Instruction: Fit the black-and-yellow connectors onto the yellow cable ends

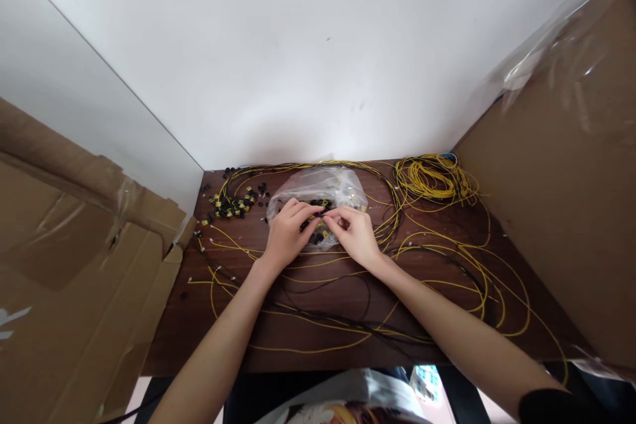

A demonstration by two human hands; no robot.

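Over a clear plastic bag (303, 180) in the middle of the table, my left hand (292, 228) and my right hand (354, 232) meet fingertip to fingertip. Thumb and forefinger of each are pinched on a small black part (320, 214), mostly hidden by the fingers. Beneath them, the bag holds many small black and yellow pieces (318, 236). Thin yellow and black cables pass under both forearms.
Yellow-and-black connector ends (238, 205) are heaped at the back left. A coil of yellow cable (432, 177) lies at the back right. Loose cables (477, 265) spread across the brown table (318, 359). Cardboard (89, 265) stands at left, a cardboard panel (561, 165) at right.
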